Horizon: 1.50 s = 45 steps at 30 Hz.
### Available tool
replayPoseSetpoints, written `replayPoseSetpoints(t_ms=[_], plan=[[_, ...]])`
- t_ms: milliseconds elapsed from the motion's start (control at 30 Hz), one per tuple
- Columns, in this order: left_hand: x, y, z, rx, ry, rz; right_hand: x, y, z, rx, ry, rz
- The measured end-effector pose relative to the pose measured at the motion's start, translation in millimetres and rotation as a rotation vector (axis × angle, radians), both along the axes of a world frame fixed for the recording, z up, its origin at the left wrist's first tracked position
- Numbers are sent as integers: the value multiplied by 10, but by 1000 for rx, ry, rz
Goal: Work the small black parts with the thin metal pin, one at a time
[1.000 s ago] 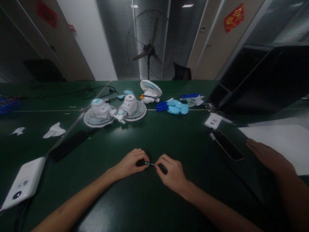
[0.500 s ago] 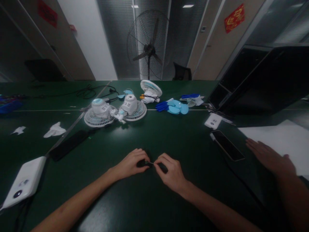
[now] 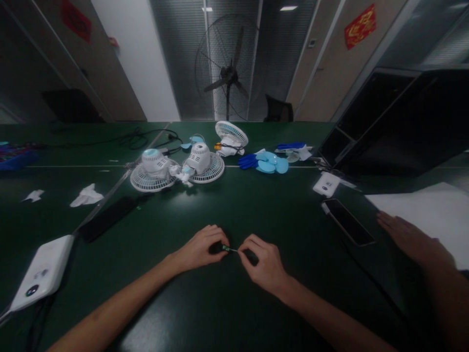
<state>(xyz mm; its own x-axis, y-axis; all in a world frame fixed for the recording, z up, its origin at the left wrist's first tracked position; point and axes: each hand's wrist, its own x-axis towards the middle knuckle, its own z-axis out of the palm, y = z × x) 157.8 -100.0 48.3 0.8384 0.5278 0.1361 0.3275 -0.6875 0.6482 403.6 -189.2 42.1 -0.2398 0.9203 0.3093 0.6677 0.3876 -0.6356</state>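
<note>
On our left, a white power bank (image 3: 43,272) lies near a black phone (image 3: 109,218) on the green table (image 3: 176,303). Further along, our left hand (image 3: 205,247) pinches a small green part (image 3: 225,248) between thumb and fingertips, above the middle of the table's near side. A thin pale wire (image 3: 233,251) runs from it to our right hand (image 3: 264,261), whose thumb and forefinger are closed on the wire's other end. Right of that lies a phone in a pale case (image 3: 348,222), near another person's hand (image 3: 410,239).
</note>
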Motion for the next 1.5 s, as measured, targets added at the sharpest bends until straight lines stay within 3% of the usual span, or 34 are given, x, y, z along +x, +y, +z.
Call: replayPoseSetpoints(t_ms=[800,1033,1367,1500], plan=[[15,-1,-10,-2,4,-19,-75,46,-16,3,23,26],[16,1,24,-8,12,-35,-77,46,-32,9,0,188],[-112,-13,70,-63,14,-89,-23,61,26,30,179,27],[-361,238,35,-116,-8,-47,-5,52,47,-8,204,23]])
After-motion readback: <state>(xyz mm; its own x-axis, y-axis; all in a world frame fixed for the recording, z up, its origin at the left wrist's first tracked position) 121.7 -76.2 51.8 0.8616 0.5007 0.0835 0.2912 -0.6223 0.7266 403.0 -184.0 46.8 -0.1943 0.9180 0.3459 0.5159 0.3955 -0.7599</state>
